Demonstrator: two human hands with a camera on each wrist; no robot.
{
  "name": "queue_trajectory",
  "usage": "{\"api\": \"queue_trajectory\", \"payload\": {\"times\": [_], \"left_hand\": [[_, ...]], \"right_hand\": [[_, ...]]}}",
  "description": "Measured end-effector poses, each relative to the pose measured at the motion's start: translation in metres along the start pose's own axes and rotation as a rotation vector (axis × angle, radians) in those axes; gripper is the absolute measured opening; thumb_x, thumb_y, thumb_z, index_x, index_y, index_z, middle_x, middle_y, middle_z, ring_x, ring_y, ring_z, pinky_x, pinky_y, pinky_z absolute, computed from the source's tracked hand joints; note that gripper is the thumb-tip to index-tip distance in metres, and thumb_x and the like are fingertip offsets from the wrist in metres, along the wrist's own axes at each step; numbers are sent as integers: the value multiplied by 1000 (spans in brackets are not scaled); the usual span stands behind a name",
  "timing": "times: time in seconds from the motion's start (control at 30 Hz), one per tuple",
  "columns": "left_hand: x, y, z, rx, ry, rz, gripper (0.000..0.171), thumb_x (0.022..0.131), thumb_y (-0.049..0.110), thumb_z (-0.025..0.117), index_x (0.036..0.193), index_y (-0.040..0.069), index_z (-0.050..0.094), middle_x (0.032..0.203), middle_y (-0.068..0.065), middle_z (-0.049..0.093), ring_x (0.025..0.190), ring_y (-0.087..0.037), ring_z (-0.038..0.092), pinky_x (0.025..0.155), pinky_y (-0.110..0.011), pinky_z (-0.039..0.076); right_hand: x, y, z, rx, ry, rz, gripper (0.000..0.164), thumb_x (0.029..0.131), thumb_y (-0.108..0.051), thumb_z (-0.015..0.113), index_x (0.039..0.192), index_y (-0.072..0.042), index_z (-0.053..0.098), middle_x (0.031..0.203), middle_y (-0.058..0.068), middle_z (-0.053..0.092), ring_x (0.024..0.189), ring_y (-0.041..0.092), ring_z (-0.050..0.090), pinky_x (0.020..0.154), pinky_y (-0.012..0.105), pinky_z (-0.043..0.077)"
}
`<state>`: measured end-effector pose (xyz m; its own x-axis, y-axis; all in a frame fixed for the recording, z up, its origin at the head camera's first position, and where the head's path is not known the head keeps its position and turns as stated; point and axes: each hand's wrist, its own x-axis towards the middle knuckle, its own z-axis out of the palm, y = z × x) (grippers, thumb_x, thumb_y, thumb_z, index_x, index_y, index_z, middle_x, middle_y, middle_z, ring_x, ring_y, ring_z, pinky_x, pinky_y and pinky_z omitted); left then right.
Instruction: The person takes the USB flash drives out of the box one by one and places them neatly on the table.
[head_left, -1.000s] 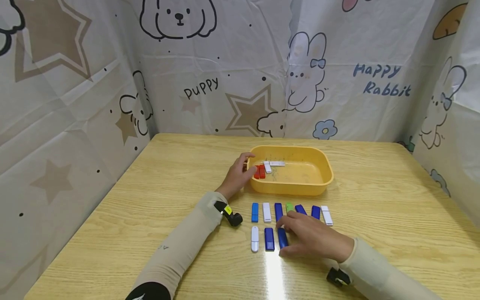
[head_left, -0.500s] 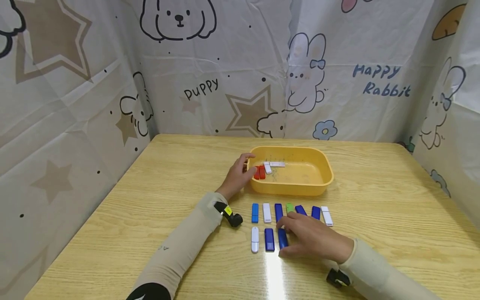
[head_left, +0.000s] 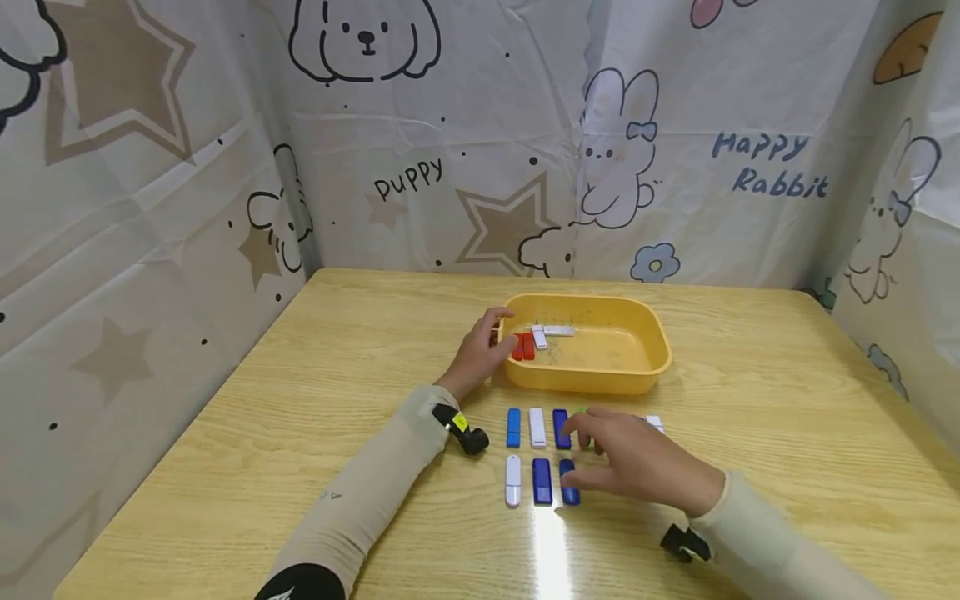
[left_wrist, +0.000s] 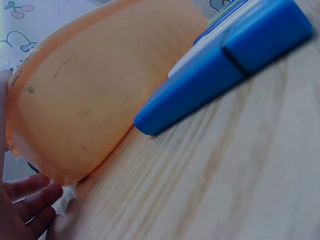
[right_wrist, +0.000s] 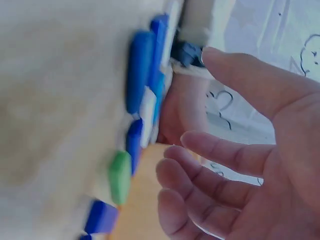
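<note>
My left hand holds the left end of a yellow plastic basin, thumb over its rim and fingers along the outside. Inside the basin lie red USB flash drives and white ones. My right hand hovers over the drives on the table, fingers spread and holding nothing. Nearest its thumb is a rounded dark blue flash drive, beside another blue one and a white one. The green drive shows fully in the right wrist view; my hand mostly covers it in the head view.
A back row on the wooden table has a light blue drive, a white one and a dark blue one; its right part is mostly behind my right hand. Printed cloth walls enclose the table's back and sides.
My right hand has lifted off the rounded dark blue drive and shifted slightly right, uncovering more of that drive. My left hand keeps its hold on the basin. The head view has shifted slightly.
</note>
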<state>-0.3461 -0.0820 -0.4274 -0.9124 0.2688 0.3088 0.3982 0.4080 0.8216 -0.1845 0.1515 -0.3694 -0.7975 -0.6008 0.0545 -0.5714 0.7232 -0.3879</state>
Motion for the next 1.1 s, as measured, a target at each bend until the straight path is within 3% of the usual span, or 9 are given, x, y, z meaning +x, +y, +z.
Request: {"api": "queue_trajectory", "payload": {"times": [0.2, 0.47, 0.77, 1.1], "left_hand": [[0, -1, 1, 0, -4, 6, 46, 94, 30, 53, 137, 18, 43, 139, -10, 45, 118, -26, 48, 102, -43, 41], [0, 0, 1, 7, 0, 8, 45, 95, 29, 52, 137, 17, 43, 141, -8, 44, 122, -25, 46, 104, -41, 40], [1, 0, 2, 2, 11, 6, 43, 94, 25, 54, 136, 19, 44, 138, -7, 46, 120, -25, 47, 103, -42, 40], [0, 0, 2, -6, 10, 9, 42, 95, 26, 53, 136, 20, 44, 137, -5, 46, 119, -23, 48, 103, -40, 41]], "right_hand": [[14, 4, -20, -37, 122, -60, 39, 82, -37, 75, 111, -14, 63, 92, -3, 61, 79, 15, 56, 67, 25, 48], [45, 23, -39, -41, 286, -84, 26, 86, -21, 72, 108, -7, 65, 99, 6, 64, 85, 21, 60, 75, 36, 52], [88, 51, -41, 51, 232, 104, 26, 91, -13, 59, 115, -5, 63, 113, 11, 62, 100, 29, 57, 88, 42, 50], [113, 73, -38, 82, 190, 184, 28, 91, -11, 59, 118, -1, 62, 111, 14, 59, 99, 29, 53, 91, 43, 48]]}}
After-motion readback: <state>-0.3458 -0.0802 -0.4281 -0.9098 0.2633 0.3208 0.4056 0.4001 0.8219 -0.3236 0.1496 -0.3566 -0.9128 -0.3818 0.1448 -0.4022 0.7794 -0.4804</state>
